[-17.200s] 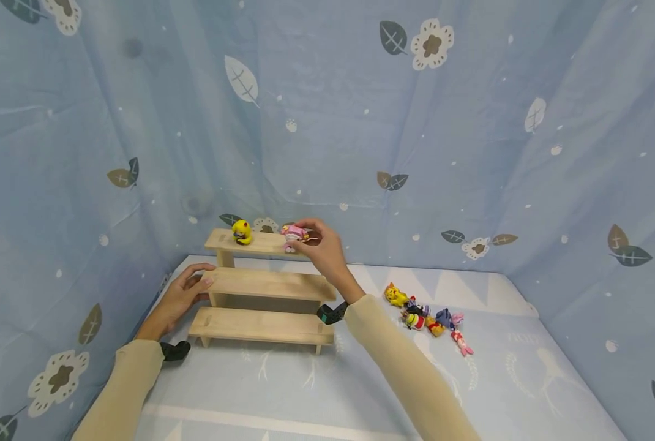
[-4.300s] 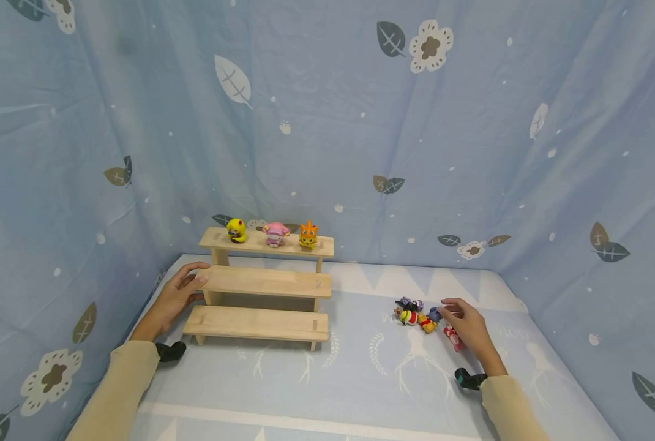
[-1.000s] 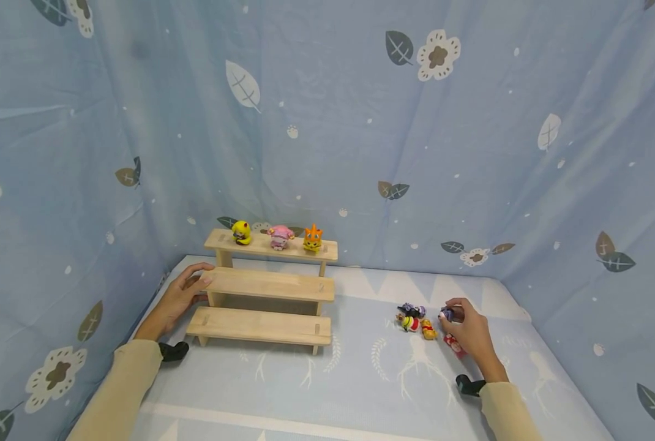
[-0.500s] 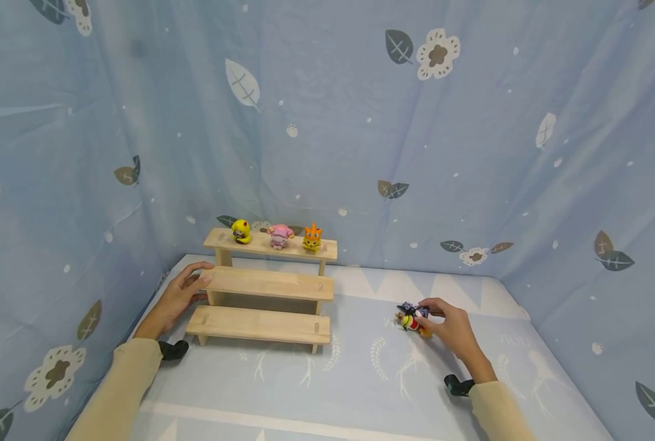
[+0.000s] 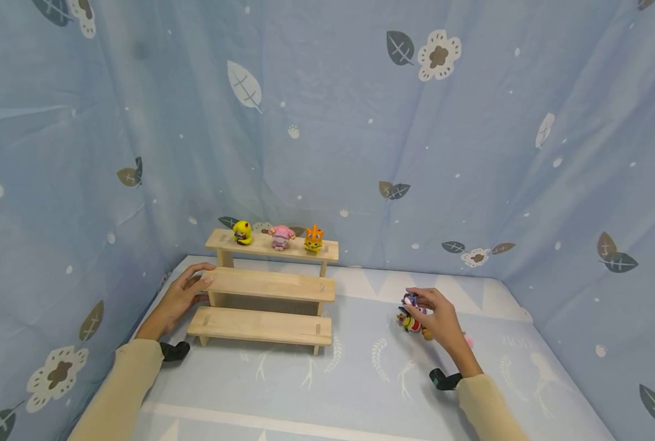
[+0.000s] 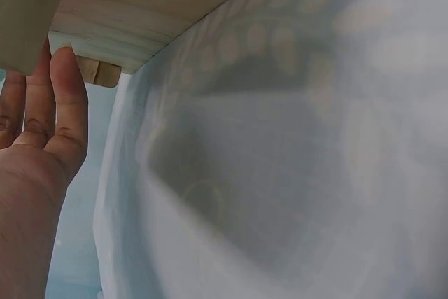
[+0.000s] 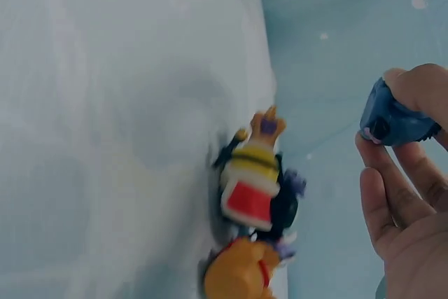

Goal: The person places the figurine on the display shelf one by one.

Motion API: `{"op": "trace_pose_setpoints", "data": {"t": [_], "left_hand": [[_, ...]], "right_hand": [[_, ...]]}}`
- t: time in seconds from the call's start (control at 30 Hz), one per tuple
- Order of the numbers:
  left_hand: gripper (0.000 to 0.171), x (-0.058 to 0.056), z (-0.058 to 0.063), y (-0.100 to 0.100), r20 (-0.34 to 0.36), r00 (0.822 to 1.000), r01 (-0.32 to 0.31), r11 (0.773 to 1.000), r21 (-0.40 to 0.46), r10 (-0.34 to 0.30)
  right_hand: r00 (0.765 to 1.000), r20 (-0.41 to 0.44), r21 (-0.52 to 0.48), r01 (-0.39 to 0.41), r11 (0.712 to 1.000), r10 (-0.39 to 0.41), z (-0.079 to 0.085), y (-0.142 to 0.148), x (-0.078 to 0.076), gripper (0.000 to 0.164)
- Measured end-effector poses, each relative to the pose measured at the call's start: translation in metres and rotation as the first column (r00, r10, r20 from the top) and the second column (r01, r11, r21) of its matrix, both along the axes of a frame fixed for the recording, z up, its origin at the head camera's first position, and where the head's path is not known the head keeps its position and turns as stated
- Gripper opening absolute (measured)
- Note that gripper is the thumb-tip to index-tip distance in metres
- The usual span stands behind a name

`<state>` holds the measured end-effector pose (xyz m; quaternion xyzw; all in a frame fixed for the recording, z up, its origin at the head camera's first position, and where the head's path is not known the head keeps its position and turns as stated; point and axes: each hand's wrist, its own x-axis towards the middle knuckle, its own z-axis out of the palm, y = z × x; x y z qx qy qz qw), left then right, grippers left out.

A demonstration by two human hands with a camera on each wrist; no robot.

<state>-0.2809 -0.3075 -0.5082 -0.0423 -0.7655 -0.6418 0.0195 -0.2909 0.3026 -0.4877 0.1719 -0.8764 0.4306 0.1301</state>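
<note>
In the head view my left hand (image 5: 177, 300) holds the left end of the middle step of a three-step wooden display shelf (image 5: 269, 283). The left wrist view has its fingers (image 6: 68, 96) up against the wood. My right hand (image 5: 442, 315) pinches a small blue figurine (image 7: 392, 118) between thumb and fingertips, raised over a cluster of figurines. One of these wears a crown and a yellow-and-red outfit (image 7: 250, 180); an orange one (image 7: 236, 271) lies beside it. A black-and-purple figurine (image 7: 285, 208) is partly hidden behind the crowned one.
Along the top step stand a yellow figurine (image 5: 242, 233), a pink one (image 5: 281, 237) and an orange-and-yellow one (image 5: 313, 239). A pink bit of another figurine (image 5: 467, 340) shows behind my right wrist. Patterned blue curtains (image 5: 327, 122) surround the pale table mat (image 5: 360, 392).
The orange-and-yellow figurine has joined the other two on the top step. My right hand has picked up the blue figurine and moved left with it. My left hand stays at the shelf.
</note>
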Motion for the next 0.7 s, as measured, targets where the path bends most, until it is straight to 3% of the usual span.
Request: {"op": "trace_pose_setpoints", "data": {"t": [0.17,0.4,0.57,0.7], "left_hand": [[0.054,0.0,0.0,0.0,-0.002,1.0,-0.001,1.0,0.002,0.001],[0.052,0.001,-0.001,-0.001,-0.011,1.0,-0.002,1.0,0.002,0.002],[0.06,0.0,-0.001,0.0,-0.013,1.0,-0.007,1.0,-0.003,0.007],[0.06,0.0,-0.001,0.001,-0.014,1.0,0.0,1.0,-0.002,0.0]], "right_hand": [[0.995,0.041,-0.123,-0.089,0.988,0.095,0.008,-0.015,-0.005,0.052],[0.967,0.09,-0.291,-0.202,0.935,0.237,0.019,-0.038,-0.006,0.046],[0.953,0.087,-0.315,-0.25,0.916,0.29,0.02,-0.052,-0.009,0.042],[0.953,0.058,-0.294,-0.27,0.917,0.299,0.022,-0.062,-0.012,0.041]]}}
